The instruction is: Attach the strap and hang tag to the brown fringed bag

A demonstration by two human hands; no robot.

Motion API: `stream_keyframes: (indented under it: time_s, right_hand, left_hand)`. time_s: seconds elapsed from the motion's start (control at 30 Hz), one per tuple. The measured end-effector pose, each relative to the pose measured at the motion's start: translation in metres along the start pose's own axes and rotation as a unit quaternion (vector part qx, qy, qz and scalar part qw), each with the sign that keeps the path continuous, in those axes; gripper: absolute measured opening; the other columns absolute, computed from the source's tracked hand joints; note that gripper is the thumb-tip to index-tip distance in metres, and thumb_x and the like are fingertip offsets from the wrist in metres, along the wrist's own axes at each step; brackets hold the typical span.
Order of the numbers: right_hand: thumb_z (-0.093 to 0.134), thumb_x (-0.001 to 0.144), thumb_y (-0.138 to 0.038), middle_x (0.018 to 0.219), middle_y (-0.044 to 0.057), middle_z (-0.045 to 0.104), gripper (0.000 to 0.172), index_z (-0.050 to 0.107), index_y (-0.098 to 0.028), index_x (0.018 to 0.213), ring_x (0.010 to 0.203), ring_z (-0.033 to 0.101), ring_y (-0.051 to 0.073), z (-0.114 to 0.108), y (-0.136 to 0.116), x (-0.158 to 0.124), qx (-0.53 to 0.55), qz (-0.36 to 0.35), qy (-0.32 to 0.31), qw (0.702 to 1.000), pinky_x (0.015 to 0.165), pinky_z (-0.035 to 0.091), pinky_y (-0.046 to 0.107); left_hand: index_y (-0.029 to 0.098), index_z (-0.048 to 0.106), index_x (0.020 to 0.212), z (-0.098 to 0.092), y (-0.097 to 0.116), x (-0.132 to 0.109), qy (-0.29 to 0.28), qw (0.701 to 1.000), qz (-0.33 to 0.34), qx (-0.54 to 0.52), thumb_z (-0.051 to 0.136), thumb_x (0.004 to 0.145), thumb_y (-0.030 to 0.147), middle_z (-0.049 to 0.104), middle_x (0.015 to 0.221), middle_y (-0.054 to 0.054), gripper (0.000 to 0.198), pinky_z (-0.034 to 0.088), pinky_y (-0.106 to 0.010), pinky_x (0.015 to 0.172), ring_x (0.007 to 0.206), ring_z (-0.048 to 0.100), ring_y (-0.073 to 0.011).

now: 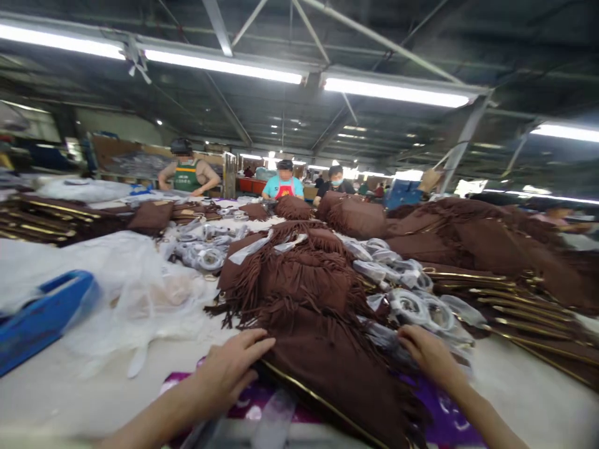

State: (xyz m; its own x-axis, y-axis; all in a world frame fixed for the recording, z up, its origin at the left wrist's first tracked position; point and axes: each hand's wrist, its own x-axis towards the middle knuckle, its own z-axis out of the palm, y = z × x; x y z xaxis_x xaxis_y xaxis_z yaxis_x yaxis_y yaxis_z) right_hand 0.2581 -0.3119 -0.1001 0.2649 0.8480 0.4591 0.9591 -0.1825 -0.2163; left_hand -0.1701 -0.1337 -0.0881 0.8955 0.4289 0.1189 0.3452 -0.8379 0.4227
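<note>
A dark brown fringed bag [327, 362] with a gold zipper along its near edge lies in front of me, slanting down to the right. My left hand [236, 362] grips its upper left corner, some fingers on top and others below the edge. To the right of the bag, my right hand [428, 355] has its fingers curled at a plastic-wrapped piece [384, 337]; the fingertips are partly hidden. Under the bag shows a shiny purple plastic sheet [444, 408]. More brown fringed bags [299, 274] are piled directly beyond it.
Coiled straps in clear plastic [416, 305] lie at the right, with others [206, 252] at the left. Zippered brown pieces [528, 312] are stacked far right. A blue holder [47, 318] and white plastic bags [135, 287] occupy the left. Several people work across the table.
</note>
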Motion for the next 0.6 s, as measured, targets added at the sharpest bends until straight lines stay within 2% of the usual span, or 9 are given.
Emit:
stream_keyframes:
  time_s: [0.1,0.17,0.27,0.33,0.43,0.47,0.5,0.6]
  right_hand:
    - [0.044,0.084,-0.035,0.082,0.014,0.073,0.025,0.066,-0.022,0.082,0.074,0.07,0.03,0.013,0.016,-0.007,-0.004,-0.007,-0.006,1.0,0.069,0.053,0.041]
    - [0.042,0.084,-0.035,0.088,0.015,0.074,0.031,0.069,-0.02,0.089,0.073,0.071,0.032,0.011,0.018,-0.008,-0.066,-0.014,0.0,0.998,0.062,0.053,0.042]
    - [0.036,0.087,-0.032,0.097,0.014,0.074,0.037,0.069,-0.02,0.097,0.074,0.071,0.033,0.004,-0.005,-0.012,-0.165,-0.036,0.041,0.985,0.058,0.052,0.043]
    - [0.037,0.089,-0.033,0.098,0.012,0.074,0.034,0.068,-0.021,0.098,0.079,0.071,0.032,0.0,-0.041,-0.02,-0.133,-0.057,0.065,0.987,0.065,0.053,0.043]
    - [0.042,0.092,-0.03,0.096,0.006,0.075,0.026,0.065,-0.025,0.102,0.082,0.072,0.022,0.002,-0.112,-0.037,0.04,-0.081,0.047,0.995,0.07,0.055,0.029]
    - [0.043,0.092,-0.028,0.095,0.004,0.075,0.024,0.064,-0.026,0.103,0.082,0.072,0.02,0.005,-0.137,-0.042,0.109,-0.099,0.019,0.989,0.071,0.055,0.025]
    - [0.046,0.093,-0.027,0.092,0.002,0.075,0.02,0.064,-0.027,0.101,0.079,0.072,0.017,0.01,-0.161,-0.047,0.172,-0.114,-0.039,0.978,0.07,0.054,0.021]
    - [0.043,0.097,-0.034,0.077,0.0,0.072,0.023,0.064,-0.026,0.101,0.066,0.068,0.015,0.034,-0.223,-0.058,0.32,-0.084,-0.188,0.925,0.064,0.051,0.019]
  left_hand:
    - [0.022,0.051,0.134,-0.011,-0.007,-0.01,0.016,0.999,-0.02,-0.04,0.047,0.087,0.015,0.057,0.132,-0.01,0.048,0.039,-0.037,0.108,0.122,0.051,-0.0229]
    - [0.02,0.057,0.125,-0.015,-0.009,-0.013,0.016,0.997,-0.04,-0.064,0.043,0.09,0.018,0.063,0.118,-0.01,0.038,0.043,-0.034,0.101,0.112,0.056,-0.0216]
    - [0.019,0.061,0.12,-0.012,-0.013,-0.009,0.027,0.991,-0.069,-0.111,0.037,0.089,0.013,0.065,0.117,-0.009,0.04,0.043,-0.033,0.1,0.109,0.058,-0.021]
    - [0.018,0.062,0.12,-0.008,-0.015,-0.003,0.034,0.987,-0.069,-0.144,0.038,0.083,0.008,0.065,0.12,-0.009,0.045,0.04,-0.033,0.101,0.112,0.057,-0.0213]
    - [0.018,0.066,0.11,-0.004,-0.02,0.007,0.038,0.966,-0.092,-0.238,0.044,0.071,0.006,0.067,0.105,-0.006,0.047,0.041,-0.032,0.094,0.102,0.057,-0.0213]
    - [0.017,0.067,0.106,-0.004,-0.021,0.009,0.038,0.95,-0.116,-0.287,0.046,0.068,0.006,0.066,0.095,-0.004,0.045,0.043,-0.03,0.086,0.093,0.057,-0.0202]
    - [0.017,0.066,0.103,-0.004,-0.022,0.011,0.035,0.93,-0.142,-0.339,0.048,0.065,0.008,0.064,0.086,-0.002,0.042,0.043,-0.028,0.076,0.083,0.056,-0.0184]
    - [0.016,0.06,0.097,-0.006,-0.02,0.013,0.014,0.875,-0.189,-0.445,0.053,0.063,0.016,0.052,0.07,0.004,0.035,0.032,-0.023,0.053,0.057,0.044,-0.0112]
